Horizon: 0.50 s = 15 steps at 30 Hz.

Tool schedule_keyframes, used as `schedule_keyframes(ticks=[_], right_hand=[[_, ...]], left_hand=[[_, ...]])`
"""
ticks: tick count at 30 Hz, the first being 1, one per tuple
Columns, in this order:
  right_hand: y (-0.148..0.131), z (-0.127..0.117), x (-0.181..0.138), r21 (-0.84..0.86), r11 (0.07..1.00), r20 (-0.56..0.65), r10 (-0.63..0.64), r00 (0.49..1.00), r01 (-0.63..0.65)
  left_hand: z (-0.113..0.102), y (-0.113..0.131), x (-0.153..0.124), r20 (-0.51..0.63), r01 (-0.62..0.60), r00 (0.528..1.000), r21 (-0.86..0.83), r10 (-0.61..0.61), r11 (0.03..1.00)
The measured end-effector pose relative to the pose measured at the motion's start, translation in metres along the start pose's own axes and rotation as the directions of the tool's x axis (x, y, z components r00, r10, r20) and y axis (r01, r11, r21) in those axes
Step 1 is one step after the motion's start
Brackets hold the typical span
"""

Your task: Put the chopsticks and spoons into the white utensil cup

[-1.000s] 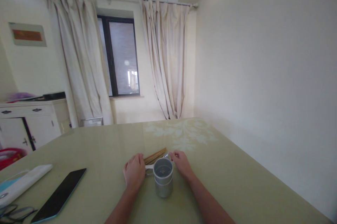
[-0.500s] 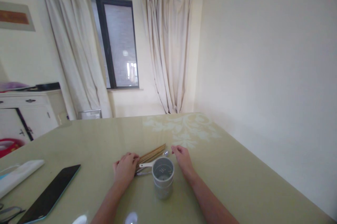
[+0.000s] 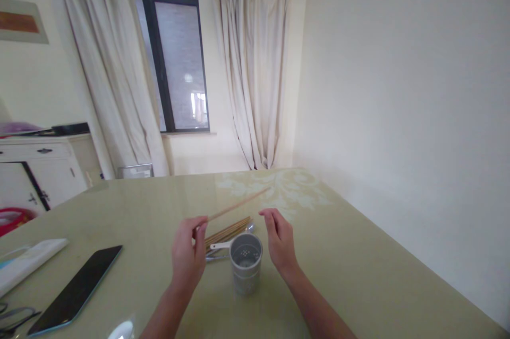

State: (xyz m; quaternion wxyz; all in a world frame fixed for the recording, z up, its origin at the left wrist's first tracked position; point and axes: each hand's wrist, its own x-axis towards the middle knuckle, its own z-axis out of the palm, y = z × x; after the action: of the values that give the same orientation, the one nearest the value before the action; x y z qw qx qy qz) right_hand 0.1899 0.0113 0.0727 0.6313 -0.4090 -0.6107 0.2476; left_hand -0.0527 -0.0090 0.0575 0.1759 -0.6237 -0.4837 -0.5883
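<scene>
My left hand (image 3: 189, 251) is closed around one end of a single chopstick (image 3: 241, 203), which slants up to the right above the table. Below it lies a bundle of chopsticks (image 3: 229, 231), with a metal utensil, perhaps a spoon (image 3: 250, 228), beside them. A grey, cup-shaped utensil holder (image 3: 246, 275) with holes in its bottom stands upright in front of the bundle. Something with a pale handle (image 3: 220, 245) reaches to its left rim. To the right of the holder, my right hand (image 3: 281, 240) hovers with fingers curled together, nothing visible in them.
At the left of the table (image 3: 378, 280) lie a dark tablet or phone (image 3: 77, 288), a white flat object (image 3: 30, 264) and scissors (image 3: 18, 320). A white rounded item (image 3: 120, 331) sits at the near edge. A wall (image 3: 418, 116) borders the right side.
My left hand has lifted one chopstick from the bundle and turned upright. My right hand has risen slightly and stays right of the holder.
</scene>
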Motion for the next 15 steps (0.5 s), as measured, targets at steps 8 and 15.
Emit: schedule_keyframes(ticks=[8,15], right_hand=[[-0.023,-0.001,-0.015,0.378,0.924,0.136,-0.111,0.984,0.052],[-0.022,-0.003,-0.003,0.565,0.82,0.033,0.094,0.995,-0.096]], left_hand=[[0.004,0.031,-0.013,0.1,-0.289,0.947,-0.138,0.304,0.947],[0.007,0.014,-0.012,0.137,-0.118,0.981,-0.119,0.134,0.986]])
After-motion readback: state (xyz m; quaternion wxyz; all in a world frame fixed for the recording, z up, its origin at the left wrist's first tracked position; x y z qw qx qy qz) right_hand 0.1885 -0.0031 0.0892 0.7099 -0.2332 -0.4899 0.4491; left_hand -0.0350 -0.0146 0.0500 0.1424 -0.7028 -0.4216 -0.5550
